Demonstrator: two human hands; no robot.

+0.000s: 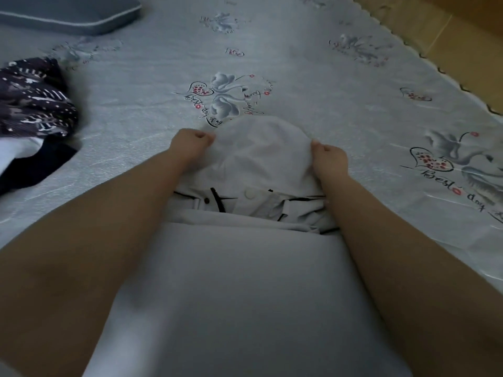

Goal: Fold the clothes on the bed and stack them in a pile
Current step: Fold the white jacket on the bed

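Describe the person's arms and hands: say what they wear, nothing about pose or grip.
Both forearms are bare as far as the picture shows; no sleeve reaches into view. The left hand and the right hand carry no gloves, and no watch, bracelet or ring is visible. The picture is dim and soft.

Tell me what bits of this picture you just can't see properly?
- White garment, head view: its near part merges with pale cloth between the forearms, so its full shape is unclear.
- Left hand and right hand: fingertips are curled into the cloth, hidden.
- Dark patterned clothes: cut off by the left edge.
- Pillow: cut off by the top edge.
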